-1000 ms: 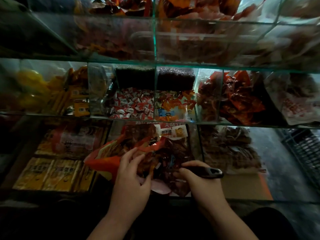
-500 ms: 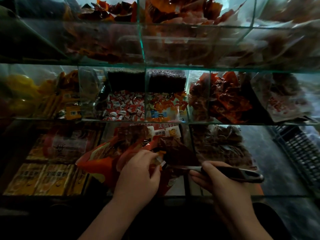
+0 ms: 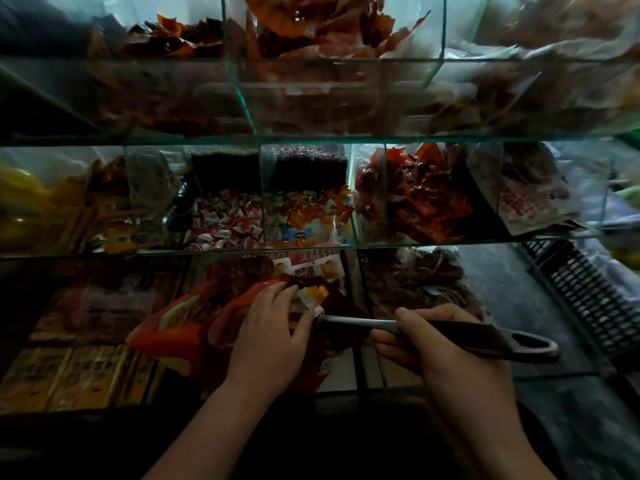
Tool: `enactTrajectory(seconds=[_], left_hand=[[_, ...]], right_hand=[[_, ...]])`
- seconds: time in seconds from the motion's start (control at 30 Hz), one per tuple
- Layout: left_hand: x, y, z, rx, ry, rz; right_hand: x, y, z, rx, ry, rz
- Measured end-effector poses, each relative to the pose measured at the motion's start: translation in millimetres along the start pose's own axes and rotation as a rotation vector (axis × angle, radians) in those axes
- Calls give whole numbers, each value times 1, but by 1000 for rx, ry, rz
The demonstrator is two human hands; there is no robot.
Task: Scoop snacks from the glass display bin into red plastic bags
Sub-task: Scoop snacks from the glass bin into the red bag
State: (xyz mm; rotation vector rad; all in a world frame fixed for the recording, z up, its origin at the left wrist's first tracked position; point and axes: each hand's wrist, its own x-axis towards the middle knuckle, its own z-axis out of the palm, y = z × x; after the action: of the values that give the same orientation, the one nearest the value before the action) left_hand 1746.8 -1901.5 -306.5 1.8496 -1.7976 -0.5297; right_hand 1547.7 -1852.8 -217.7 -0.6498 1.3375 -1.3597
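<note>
Change over the last second: your right hand has pulled right, away from the bag. The scoop was almost buried before, with only a stub of handle showing. Now the dark handle, its hang loop and a run of bare metal shaft are all visible at centre right of the frame. Grip is a full wrap: thumb on top of the handle, fingers curled under. The scoop head is hidden behind your left hand, so I can't tell whether it's loaded or empty. The left hand has gone from fingers spread over the bag opening to a pinch on the rim, fingers over and thumb under, holding the red plastic bag open at lower centre-left. The bag sits inside the bottom-tier middle glass bin, with the brown snack packets bunched at its mouth just above your knuckles. My read: one load just went in and the scoop is backing out, so a cycle is done. The bag looks partly filled, but it's too dark to gauge. Next is probably another dip into the same bin, and the rim pinch has to hold or the mouth collapses.
</note>
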Motion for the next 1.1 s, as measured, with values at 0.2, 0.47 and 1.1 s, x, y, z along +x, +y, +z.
enactTrajectory(seconds=[0.2, 0.47, 1.1], left_hand=[[6, 10, -7, -76, 210, 111], [77, 46, -22, -121, 234, 251], [76, 8, -31, -553, 182, 6]], right_hand=[[-7, -15, 4, 89, -64, -49], [18, -44, 16, 289, -66, -87], [83, -5, 35, -709, -148, -1060]])
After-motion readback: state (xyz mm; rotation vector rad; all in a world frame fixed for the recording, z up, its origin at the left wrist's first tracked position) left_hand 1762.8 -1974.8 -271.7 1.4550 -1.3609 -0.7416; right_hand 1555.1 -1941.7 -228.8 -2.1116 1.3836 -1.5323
